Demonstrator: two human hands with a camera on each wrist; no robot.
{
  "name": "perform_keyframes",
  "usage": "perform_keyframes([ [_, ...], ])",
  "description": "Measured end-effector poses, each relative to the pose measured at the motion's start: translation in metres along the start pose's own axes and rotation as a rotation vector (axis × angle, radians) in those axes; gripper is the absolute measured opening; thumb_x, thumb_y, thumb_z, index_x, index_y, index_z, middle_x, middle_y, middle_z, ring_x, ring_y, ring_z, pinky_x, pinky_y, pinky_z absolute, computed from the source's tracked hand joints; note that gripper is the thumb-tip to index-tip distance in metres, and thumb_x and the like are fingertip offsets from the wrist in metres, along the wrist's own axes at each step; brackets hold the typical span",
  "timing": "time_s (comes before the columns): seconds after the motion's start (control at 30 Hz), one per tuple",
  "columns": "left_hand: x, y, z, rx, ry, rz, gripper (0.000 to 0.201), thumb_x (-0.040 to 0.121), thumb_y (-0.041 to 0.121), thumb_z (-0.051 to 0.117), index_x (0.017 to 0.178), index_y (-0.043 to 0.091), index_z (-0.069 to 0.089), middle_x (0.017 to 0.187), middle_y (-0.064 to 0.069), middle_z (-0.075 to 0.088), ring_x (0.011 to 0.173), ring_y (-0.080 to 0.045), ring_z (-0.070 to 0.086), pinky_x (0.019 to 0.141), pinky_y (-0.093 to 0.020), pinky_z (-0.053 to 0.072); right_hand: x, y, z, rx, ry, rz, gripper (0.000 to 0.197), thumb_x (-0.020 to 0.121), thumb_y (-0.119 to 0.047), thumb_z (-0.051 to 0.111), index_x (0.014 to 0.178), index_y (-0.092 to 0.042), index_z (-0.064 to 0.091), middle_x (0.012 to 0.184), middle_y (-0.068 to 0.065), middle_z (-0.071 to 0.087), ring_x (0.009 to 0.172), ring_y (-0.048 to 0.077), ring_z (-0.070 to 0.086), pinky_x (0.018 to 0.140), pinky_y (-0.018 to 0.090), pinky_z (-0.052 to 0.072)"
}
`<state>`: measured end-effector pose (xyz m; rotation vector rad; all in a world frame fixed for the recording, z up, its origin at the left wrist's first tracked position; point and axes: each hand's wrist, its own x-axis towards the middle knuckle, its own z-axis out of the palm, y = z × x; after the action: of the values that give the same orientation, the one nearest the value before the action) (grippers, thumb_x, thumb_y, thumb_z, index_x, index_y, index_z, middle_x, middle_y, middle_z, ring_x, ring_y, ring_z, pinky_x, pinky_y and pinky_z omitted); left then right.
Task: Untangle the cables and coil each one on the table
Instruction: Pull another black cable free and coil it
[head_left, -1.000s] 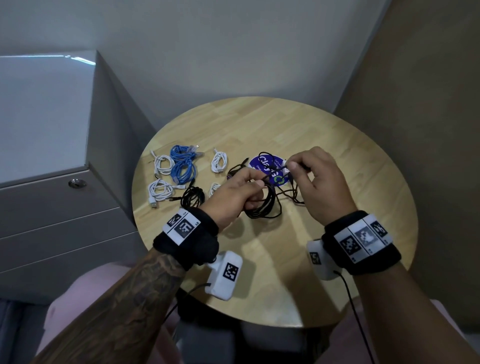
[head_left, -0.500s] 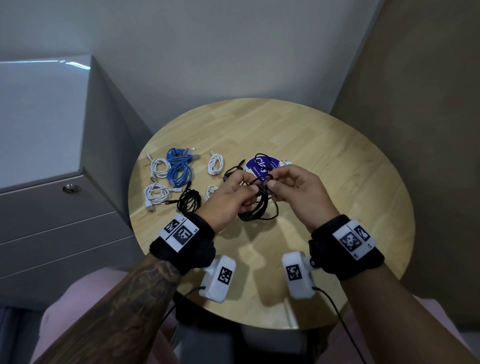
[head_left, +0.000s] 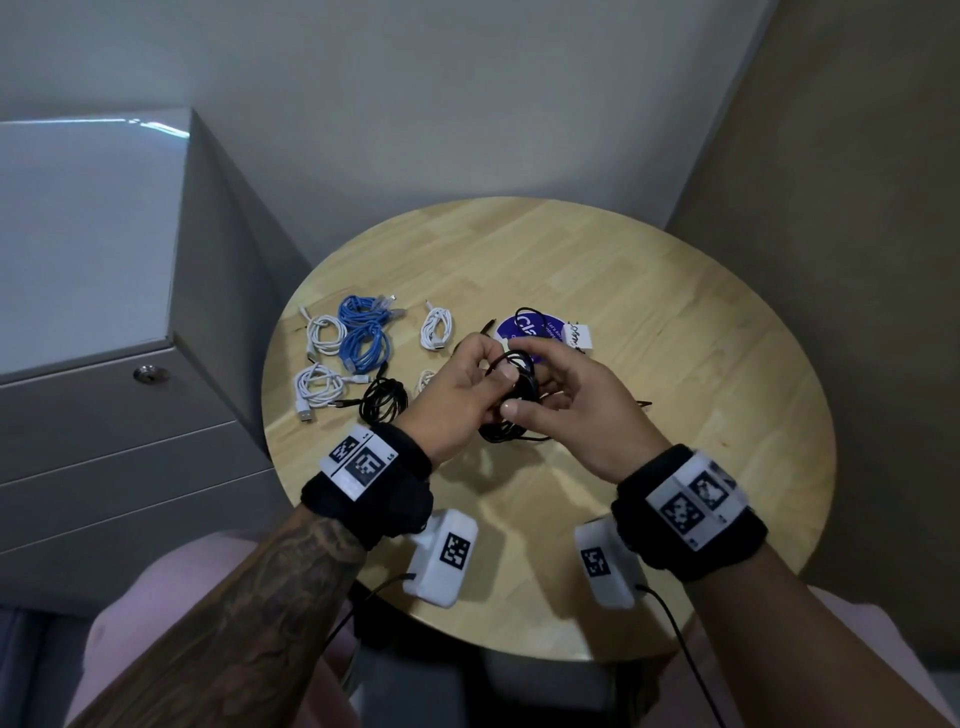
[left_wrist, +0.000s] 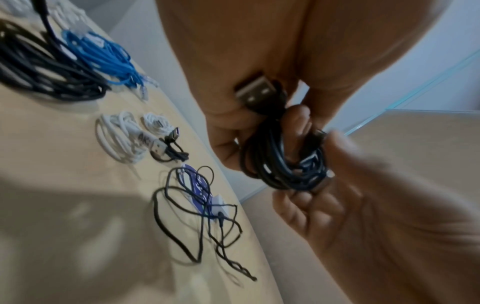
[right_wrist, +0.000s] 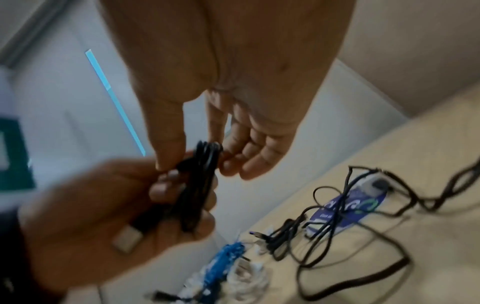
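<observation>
My left hand (head_left: 491, 364) grips a coiled black cable (head_left: 511, 379) above the round wooden table (head_left: 675, 374). In the left wrist view the coil (left_wrist: 283, 164) loops round my fingers, with its USB plug (left_wrist: 255, 92) against my palm. My right hand (head_left: 540, 387) meets it from the right, and its thumb and fingers pinch the coil's top (right_wrist: 205, 158). A loose, tangled thin black cable (left_wrist: 197, 205) lies on the table over a purple sticker (head_left: 524, 330), just behind my hands.
Coiled cables lie at the table's left: blue (head_left: 363, 332), white (head_left: 326, 332), white (head_left: 318, 389), white (head_left: 436, 328) and black (head_left: 383, 402). A grey drawer cabinet (head_left: 104, 415) stands against the table's left edge. Walls close in behind and on the right.
My right hand, which was drawing a cable end out to the right, has come back to my left hand and taken hold of the coil. The black coil is now bunched between both hands.
</observation>
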<state>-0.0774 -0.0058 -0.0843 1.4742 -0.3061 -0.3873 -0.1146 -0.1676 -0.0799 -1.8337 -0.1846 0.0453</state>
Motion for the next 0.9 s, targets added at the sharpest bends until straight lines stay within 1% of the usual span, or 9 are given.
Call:
perform_keyframes([
  [0.07,0.0,0.0,0.004,-0.054,0.022,-0.028,0.019,0.103,0.008,0.041,0.087,0.017,0.039,0.059,0.005,0.047,0.048,-0.003,0.04,0.048,-0.016,0.034,0.0,0.004,0.004,-0.127,0.104,-0.082,0.048,0.087,-0.013,0.079,0.13,-0.022,0.062,0.088,-0.007,0.066,0.077,0.001,0.059,0.074,0.013,0.046],
  [0.13,0.0,0.002,0.008,-0.181,0.045,-0.061,0.017,0.103,0.013,0.042,0.086,0.017,0.041,0.065,-0.001,0.043,0.053,-0.007,0.038,0.05,-0.018,0.032,0.001,0.005,0.007,-0.214,0.208,-0.166,0.034,0.09,-0.02,0.075,0.122,-0.024,0.065,0.082,-0.014,0.064,0.076,0.0,0.059,0.076,0.014,0.046],
  [0.2,0.0,0.004,0.01,-0.325,0.046,-0.083,0.011,0.097,0.019,0.045,0.087,0.016,0.042,0.068,-0.003,0.039,0.057,-0.01,0.036,0.051,-0.021,0.03,0.002,0.006,0.008,-0.24,0.283,-0.201,0.02,0.093,-0.024,0.072,0.112,-0.028,0.065,0.078,-0.01,0.066,0.076,0.003,0.062,0.075,0.021,0.051],
  [0.27,-0.001,0.006,0.011,-0.369,0.044,-0.084,0.007,0.095,0.016,0.04,0.088,0.014,0.042,0.068,-0.005,0.038,0.057,-0.011,0.037,0.052,-0.022,0.03,0.004,0.008,0.009,-0.253,0.305,-0.188,0.014,0.094,-0.028,0.069,0.107,-0.027,0.064,0.076,-0.001,0.067,0.074,0.012,0.063,0.074,0.033,0.053],
  [0.37,-0.003,0.007,0.009,-0.318,0.045,-0.056,0.018,0.098,0.0,0.028,0.092,0.01,0.042,0.067,-0.007,0.04,0.056,-0.013,0.039,0.052,-0.022,0.033,0.006,0.01,0.008,-0.191,0.295,-0.161,0.012,0.094,-0.031,0.067,0.104,-0.029,0.061,0.075,0.008,0.068,0.073,0.025,0.064,0.073,0.042,0.052],
  [0.5,-0.005,0.005,0.01,-0.185,0.035,0.016,0.014,0.103,0.002,0.031,0.097,0.009,0.041,0.068,-0.006,0.048,0.057,-0.014,0.044,0.057,-0.022,0.04,0.005,0.008,0.003,-0.137,0.285,-0.18,0.014,0.093,-0.027,0.067,0.105,-0.026,0.06,0.08,0.001,0.072,0.078,0.021,0.067,0.076,0.04,0.053],
  [0.67,-0.005,-0.001,0.015,-0.073,0.139,0.123,0.015,0.105,0.007,0.033,0.093,0.011,0.041,0.067,-0.004,0.052,0.057,-0.014,0.045,0.058,-0.025,0.041,0.008,0.012,0.005,-0.182,0.298,-0.143,0.016,0.094,-0.032,0.066,0.107,-0.024,0.06,0.078,-0.009,0.07,0.078,0.011,0.066,0.078,0.037,0.054],
  [0.77,-0.007,-0.005,0.02,-0.015,0.188,0.235,0.009,0.101,0.014,0.034,0.095,0.013,0.04,0.072,-0.005,0.055,0.058,-0.015,0.046,0.059,-0.026,0.042,0.009,0.01,0.007,-0.14,0.278,-0.116,0.011,0.098,-0.024,0.065,0.107,-0.02,0.059,0.075,-0.01,0.071,0.076,0.01,0.066,0.077,0.033,0.053],
  [0.9,-0.01,-0.01,0.025,0.149,0.236,0.338,0.01,0.104,0.008,0.033,0.099,0.01,0.041,0.075,-0.013,0.053,0.059,-0.015,0.047,0.058,-0.025,0.042,0.009,0.008,0.006,-0.099,0.28,-0.061,0.011,0.097,-0.021,0.065,0.106,-0.016,0.059,0.078,-0.004,0.071,0.08,0.014,0.069,0.078,0.034,0.055],
])
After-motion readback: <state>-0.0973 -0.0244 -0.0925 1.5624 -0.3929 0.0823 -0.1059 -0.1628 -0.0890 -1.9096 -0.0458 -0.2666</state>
